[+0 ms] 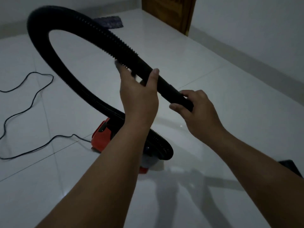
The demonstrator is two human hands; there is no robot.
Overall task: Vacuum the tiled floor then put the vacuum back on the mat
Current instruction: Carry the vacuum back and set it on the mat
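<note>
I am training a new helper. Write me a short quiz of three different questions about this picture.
1. True or false: both hands hold the black hose.
2. What lies loose on the floor to the left? A) rope B) power cord C) belt
3. Fill in: the vacuum body is ____ and black.

Key: 1 true: left hand and right hand grip its smooth end. 2 B, the power cord. 3 red.

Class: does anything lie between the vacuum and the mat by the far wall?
Nothing visible does. Bare tile separates the vacuum from the mat; only the raised hose, held in both hands, crosses that line in the picture.
</note>
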